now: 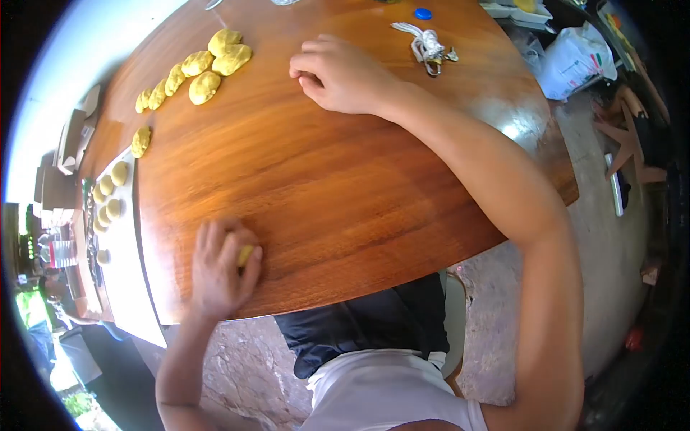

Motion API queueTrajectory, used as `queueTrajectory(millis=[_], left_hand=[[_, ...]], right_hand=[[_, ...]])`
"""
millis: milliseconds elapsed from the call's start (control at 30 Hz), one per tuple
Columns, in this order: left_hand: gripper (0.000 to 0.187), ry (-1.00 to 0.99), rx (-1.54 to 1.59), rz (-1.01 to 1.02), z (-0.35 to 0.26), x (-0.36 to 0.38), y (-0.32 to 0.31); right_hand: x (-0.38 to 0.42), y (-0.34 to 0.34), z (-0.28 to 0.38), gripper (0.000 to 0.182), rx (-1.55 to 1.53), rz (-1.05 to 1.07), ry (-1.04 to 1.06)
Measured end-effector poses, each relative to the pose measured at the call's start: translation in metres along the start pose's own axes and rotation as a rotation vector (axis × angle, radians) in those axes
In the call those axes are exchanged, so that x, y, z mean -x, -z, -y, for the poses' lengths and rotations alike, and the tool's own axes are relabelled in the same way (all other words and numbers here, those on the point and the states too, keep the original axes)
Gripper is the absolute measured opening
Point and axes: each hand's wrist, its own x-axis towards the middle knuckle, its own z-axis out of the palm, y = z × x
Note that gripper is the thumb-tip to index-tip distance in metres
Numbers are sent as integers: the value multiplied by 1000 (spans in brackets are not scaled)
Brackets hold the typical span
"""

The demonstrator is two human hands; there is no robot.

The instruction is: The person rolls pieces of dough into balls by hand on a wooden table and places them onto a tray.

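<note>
My left hand [221,269] is cupped over a small piece of yellow dough [245,255] near the table's front left edge; the fingers are slightly blurred, and part of the dough shows beside the thumb. Farther back, my right hand [339,75] rests at the wooden table with its fingers curled in. What it holds, if anything, is hidden. To its left lie several lumpy yellow dough pieces [205,87] in a loose line, with one lump [141,141] apart from them. Rounded dough balls [119,173] sit on a white tray [133,269] at the left edge.
A white cord with keys [429,47] and a blue cap [422,14] lie at the table's [345,187] far right. Beyond the right edge stands a white plastic bag [577,61]. A chair [455,316] is under me. Cardboard boxes [57,188] are at the far left.
</note>
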Motion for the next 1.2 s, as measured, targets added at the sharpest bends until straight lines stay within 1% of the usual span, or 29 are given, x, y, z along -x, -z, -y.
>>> queueTrajectory(millis=[33,67,133,200,267,333,367,433,467,533,600,667,700,767,867,900,933,1000,1033,1100,1133,1200], left_hand=[[21,25,71,-31,17,-4,0],[21,34,64,-36,29,-15,3],[30,64,12,-61,50,-48,6],[34,-153,36,-191,57,-86,-4],[42,-159,255,-60,41,-108,-13],[48,-268,334,5,15,-115,-17],[48,-253,329,-7,6,-111,-17],[53,-338,305,22,-13,-89,-19],[53,-329,304,17,-18,-76,-17],[55,-234,292,92,-26,-46,-10],[54,-184,267,80,-13,-17,-7],[55,4,257,66,7,4,-5],[55,7,251,73,10,-2,-2],[50,9,57,-27,26,-34,6],[56,-63,52,-116,26,-92,-16],[57,-104,53,-145,21,-108,-24],[57,-97,51,-158,10,-118,-32],[53,-132,143,-101,-7,-128,-40],[53,-113,141,-114,-10,-120,-38],[48,-279,279,-57,-24,-95,-38],[48,-268,277,-56,-30,-76,-34],[44,-258,325,9,-30,-34,-18]], right_hand=[[0,0,0,8,1,10,-12],[-1,0,1,8,-5,9,-1],[-2,1,0,8,2,-3,4],[-3,1,1,8,8,-19,15],[-5,-1,-1,8,8,-35,35],[-7,-3,-3,8,21,-44,36],[-7,-3,-3,8,15,-38,53],[-4,0,0,7,22,-54,29],[-3,1,0,7,17,-49,37],[-2,3,1,6,11,-38,38],[-3,3,-2,5,-1,-28,49],[-4,2,-2,4,-14,-27,57],[-4,2,-1,4,-18,-12,40],[-5,3,0,4,-20,-5,29],[-7,1,2,4,-14,-39,34],[-7,1,2,4,-8,-38,41],[-7,1,0,5,-2,-35,47],[-5,-1,-5,6,4,-46,77],[-7,0,-6,7,7,-61,94],[-5,2,-9,9,0,-55,122],[-2,1,-8,11,-1,-56,124],[-2,5,-3,11,-23,-50,90]])
